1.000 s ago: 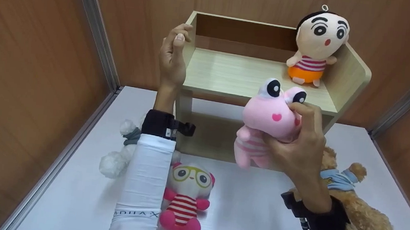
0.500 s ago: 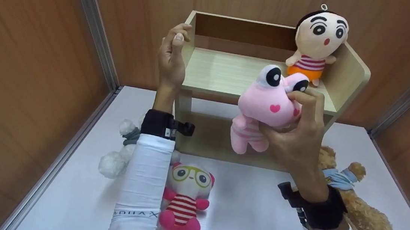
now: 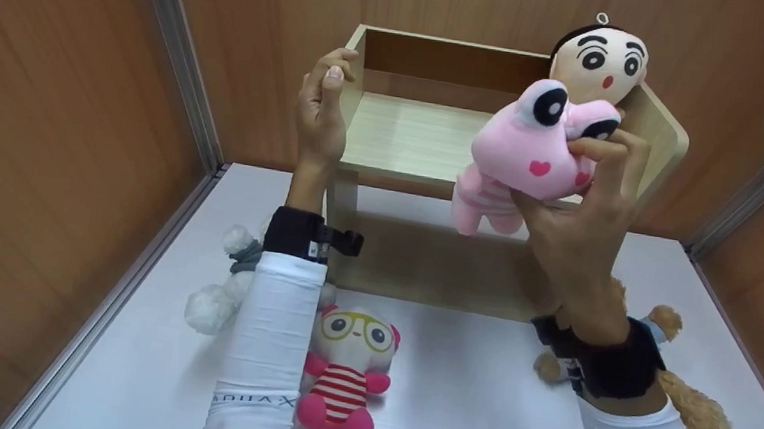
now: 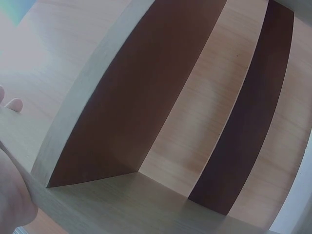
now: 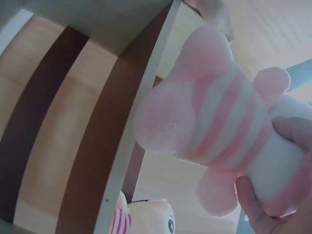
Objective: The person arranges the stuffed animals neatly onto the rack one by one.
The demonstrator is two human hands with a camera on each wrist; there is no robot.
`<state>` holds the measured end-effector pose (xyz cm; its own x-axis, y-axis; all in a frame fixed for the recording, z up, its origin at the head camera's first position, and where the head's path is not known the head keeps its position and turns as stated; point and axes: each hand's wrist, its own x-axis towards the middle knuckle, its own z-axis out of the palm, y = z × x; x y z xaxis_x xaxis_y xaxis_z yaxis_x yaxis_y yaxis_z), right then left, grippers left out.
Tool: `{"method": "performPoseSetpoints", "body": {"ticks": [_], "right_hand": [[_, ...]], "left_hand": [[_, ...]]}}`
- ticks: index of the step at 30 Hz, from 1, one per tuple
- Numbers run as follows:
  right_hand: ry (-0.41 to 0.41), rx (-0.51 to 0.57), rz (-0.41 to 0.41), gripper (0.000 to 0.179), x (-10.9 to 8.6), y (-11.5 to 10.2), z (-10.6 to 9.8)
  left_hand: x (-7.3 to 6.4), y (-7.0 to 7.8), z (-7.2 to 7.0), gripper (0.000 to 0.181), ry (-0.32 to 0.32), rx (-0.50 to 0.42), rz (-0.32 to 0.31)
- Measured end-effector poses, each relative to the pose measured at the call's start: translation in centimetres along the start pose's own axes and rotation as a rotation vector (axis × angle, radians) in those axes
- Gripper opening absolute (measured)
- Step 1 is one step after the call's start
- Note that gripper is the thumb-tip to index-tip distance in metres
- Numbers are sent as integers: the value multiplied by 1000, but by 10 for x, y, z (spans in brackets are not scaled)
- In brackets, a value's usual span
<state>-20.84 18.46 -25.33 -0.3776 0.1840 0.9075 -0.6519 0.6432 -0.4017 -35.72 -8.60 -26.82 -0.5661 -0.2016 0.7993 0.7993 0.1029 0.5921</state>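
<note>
My right hand (image 3: 584, 227) grips a pink frog plush (image 3: 521, 151) by its head, thumb under the chin and fingers along the cheek. The frog is tilted in front of a pale wooden shelf (image 3: 410, 137), level with its upper board. In the right wrist view, the plush's striped body (image 5: 229, 117) and legs overlap the board's front edge; I cannot tell whether they touch. My left hand (image 3: 322, 110) holds the shelf's left side panel at its edge, with fingertips (image 4: 14, 105) on one side and the thumb side on the other.
A boy doll (image 3: 595, 70) stands at the shelf's right end, partly behind the frog. On the white table (image 3: 463, 390) lie a pink-and-white panda doll (image 3: 340, 393), a white fluffy plush (image 3: 212, 309) under the left forearm and a brown teddy bear (image 3: 696, 413) behind the right forearm. Wooden walls enclose the table.
The right hand has raised the frog plush from below the shelf's upper board, ending slightly further right. The frog now covers the boy doll's body. My left hand stays put.
</note>
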Motion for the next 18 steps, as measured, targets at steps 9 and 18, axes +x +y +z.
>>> {"method": "performPoseSetpoints", "body": {"ticks": [9, 18], "right_hand": [[71, -30, 0, 53, 21, 7, 8], [59, -11, -4, 49, 31, 15, 24]], "left_hand": [[3, 0, 0, 34, 11, 2, 9], [1, 0, -4, 39, 4, 11, -9]]}}
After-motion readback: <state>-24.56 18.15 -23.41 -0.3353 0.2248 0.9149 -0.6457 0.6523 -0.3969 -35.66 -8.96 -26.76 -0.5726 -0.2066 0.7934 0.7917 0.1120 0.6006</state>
